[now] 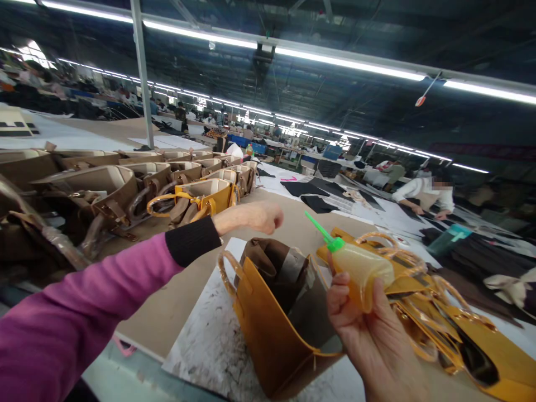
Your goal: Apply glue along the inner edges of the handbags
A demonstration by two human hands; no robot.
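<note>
In my right hand point(368, 335) is a translucent squeeze bottle point(360, 271) with yellowish contents, tilted so its long green nozzle points up and left. Directly below and left of it, a mustard-yellow handbag point(272, 329) stands with its mouth open, showing a dark brown lining point(268, 259). A plastic-wrapped handle point(226, 271) rises from its left side. My left hand point(262, 216) is stretched over the table beyond the bag, fingers curled into a fist; whatever they may hold is hidden. The bag rests on a stained white board point(201, 340).
Rows of taupe handbags point(104, 187) fill the left, with one yellow bag point(209, 195) among them. More yellow bag pieces point(452, 329) lie piled at right. Black sheets point(307, 188) lie farther back. A co-worker point(429, 195) leans over a table at far right.
</note>
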